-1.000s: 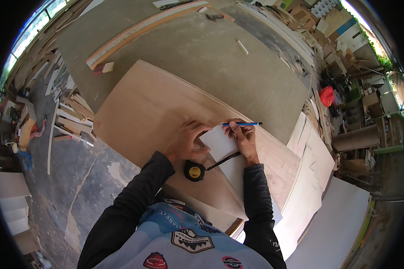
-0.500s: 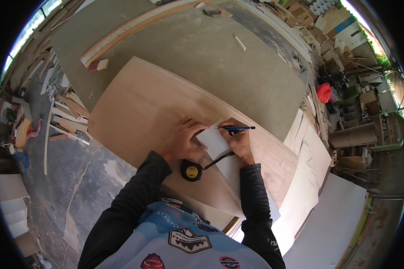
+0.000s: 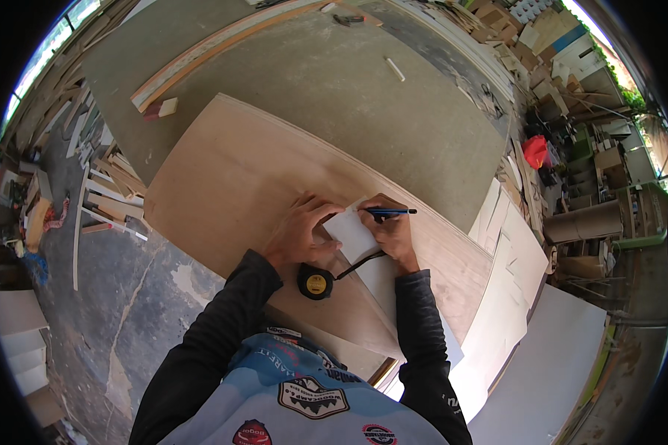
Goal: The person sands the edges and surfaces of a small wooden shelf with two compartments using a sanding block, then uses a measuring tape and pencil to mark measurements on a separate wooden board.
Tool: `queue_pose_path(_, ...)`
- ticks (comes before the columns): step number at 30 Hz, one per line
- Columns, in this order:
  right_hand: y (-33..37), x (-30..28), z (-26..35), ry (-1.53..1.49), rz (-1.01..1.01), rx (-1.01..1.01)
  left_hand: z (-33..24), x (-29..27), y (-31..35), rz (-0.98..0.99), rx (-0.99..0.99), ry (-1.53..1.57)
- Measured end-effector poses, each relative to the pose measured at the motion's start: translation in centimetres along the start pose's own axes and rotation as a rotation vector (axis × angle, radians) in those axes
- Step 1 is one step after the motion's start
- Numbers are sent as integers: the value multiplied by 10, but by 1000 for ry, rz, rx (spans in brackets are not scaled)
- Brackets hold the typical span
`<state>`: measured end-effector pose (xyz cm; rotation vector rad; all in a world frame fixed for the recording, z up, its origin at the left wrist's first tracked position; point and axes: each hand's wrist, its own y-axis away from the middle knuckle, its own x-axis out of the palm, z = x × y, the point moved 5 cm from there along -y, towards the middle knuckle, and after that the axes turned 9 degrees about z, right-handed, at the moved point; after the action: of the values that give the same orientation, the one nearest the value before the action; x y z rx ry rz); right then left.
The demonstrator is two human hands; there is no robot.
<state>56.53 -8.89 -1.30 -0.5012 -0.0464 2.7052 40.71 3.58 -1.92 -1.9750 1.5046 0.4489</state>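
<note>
On the large plywood sheet (image 3: 208, 163) lies a long white strip (image 3: 352, 236), slanting from the middle toward my right forearm. My left hand (image 3: 302, 230) rests at its left edge, fingers bent, thumb and forefinger tips apart and pressing on the strip. In my right hand (image 3: 391, 236) a blue-and-black pencil (image 3: 395, 211) is pinched, its back end pointing right. The pencil's tip is hidden by my fingers at the strip's far end. Beside my left wrist sits a black tape measure (image 3: 316, 282) with a yellow label; its dark strap crosses the white strip toward my right hand.
The plywood lies on a bigger grey-green board (image 3: 334, 81). A long wooden batten (image 3: 223, 48), a maroon-and-cream block (image 3: 162, 109) and a small white stick (image 3: 395, 70) rest on that. Offcuts (image 3: 119, 185) lie left on the floor; pale sheets (image 3: 497, 297) are at right.
My right hand has shifted very slightly left with the pencil. My left hand, the strip and the tape measure look almost the same.
</note>
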Motion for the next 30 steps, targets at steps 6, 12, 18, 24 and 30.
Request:
queue_pose_path(6,1,0,-5,-11,0,-1,2,0,0,-9,6,0)
queue_pose_path(12,1,-3,-6,12,-29,8,2,1,0,-5,6,0)
queue_pose_path(18,1,-2,-7,18,-41,28,4,2,1,0,5,-5)
queue_pose_path(24,2,-6,-11,-82,-112,20,3,1,0,16,2,-12)
queue_pose_path(30,2,-12,-20,-178,-177,17,3,1,0,19,0,-8)
